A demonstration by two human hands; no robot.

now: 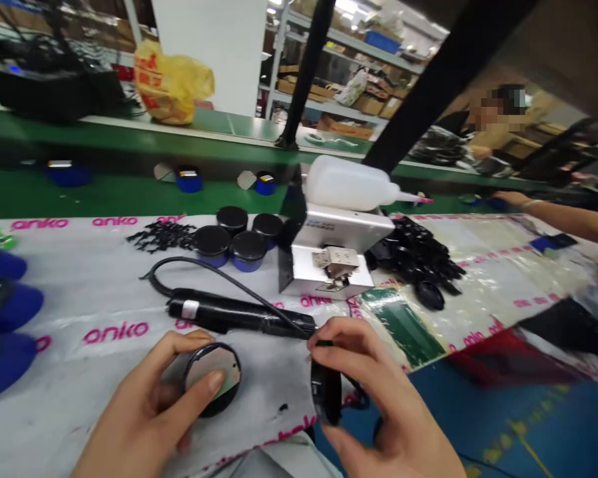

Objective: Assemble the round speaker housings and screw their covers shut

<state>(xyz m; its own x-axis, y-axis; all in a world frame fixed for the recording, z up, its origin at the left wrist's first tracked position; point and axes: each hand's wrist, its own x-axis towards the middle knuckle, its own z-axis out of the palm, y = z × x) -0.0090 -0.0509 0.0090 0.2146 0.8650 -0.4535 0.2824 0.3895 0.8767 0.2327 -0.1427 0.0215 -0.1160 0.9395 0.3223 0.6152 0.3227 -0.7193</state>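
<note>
The left hand (152, 405) curls around a round disc (212, 378), thumb on its face, low on the white sheet (80, 292). The right hand (379, 405) pinches a black part (326, 392) just beside it, under the black driver (239, 313) lying before the metal box (336, 255).

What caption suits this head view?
Left hand holds a round disc; right hand holds a black part beside a cabled tool.
</note>
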